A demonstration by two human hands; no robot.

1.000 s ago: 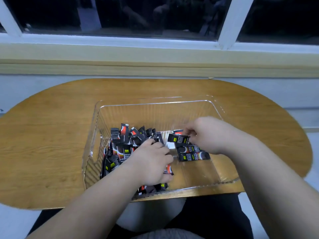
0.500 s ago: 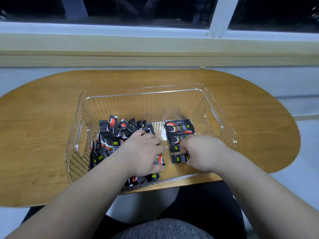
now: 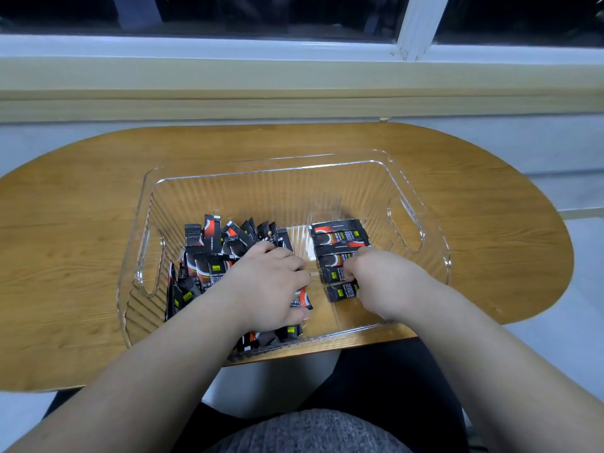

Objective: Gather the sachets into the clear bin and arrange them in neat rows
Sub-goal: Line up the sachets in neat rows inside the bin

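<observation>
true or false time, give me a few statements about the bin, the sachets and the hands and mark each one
1. The clear bin stands on a wooden table. True.
2. The loose pile of sachets lies in the right part of the bin. False: it fills the left part.
3. A row of sachets lies flat in the right part of the bin. True.
4. Both hands are outside the bin. False: the left hand grips sachets in the pile and the right hand touches the row, both inside the bin.
</observation>
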